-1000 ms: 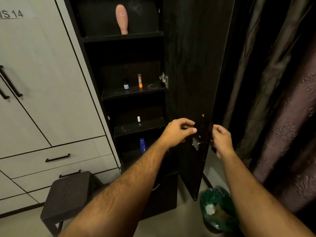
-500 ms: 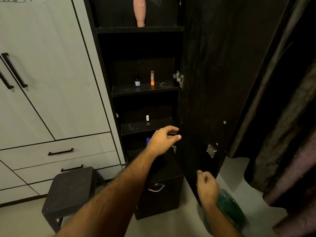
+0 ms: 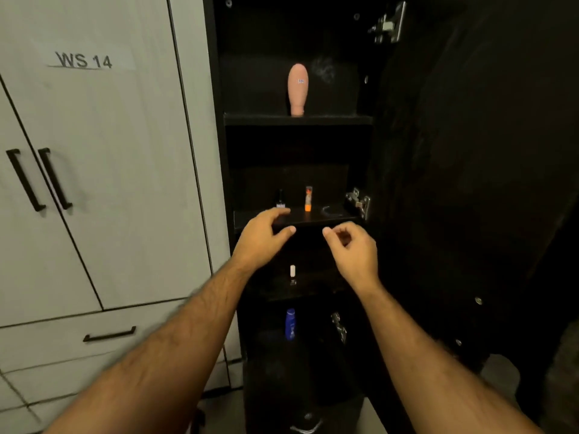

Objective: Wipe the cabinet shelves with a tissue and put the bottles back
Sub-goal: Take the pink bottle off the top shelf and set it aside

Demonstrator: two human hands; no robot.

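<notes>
"WS 14" label (image 3: pixel 84 61) on white wardrobe door. Dark cabinet (image 3: pixel 438 151) open: pink bottle (image 3: pixel 297 89) top shelf, orange tube (image 3: pixel 308 198) second, blue bottle (image 3: pixel 290 324) low. Left hand (image 3: pixel 263 236) and right hand (image 3: pixel 354 249) loosely curled, empty, before second shelf.

Dim warm light, murky black cabinet interior (image 3: pixel 297 145), wide-angle edge bending.

Door (image 3: pixel 470 183) swung wide; second shelf (image 3: pixel 329 218) open right of orange tube (image 3: pixel 308 198).
</notes>
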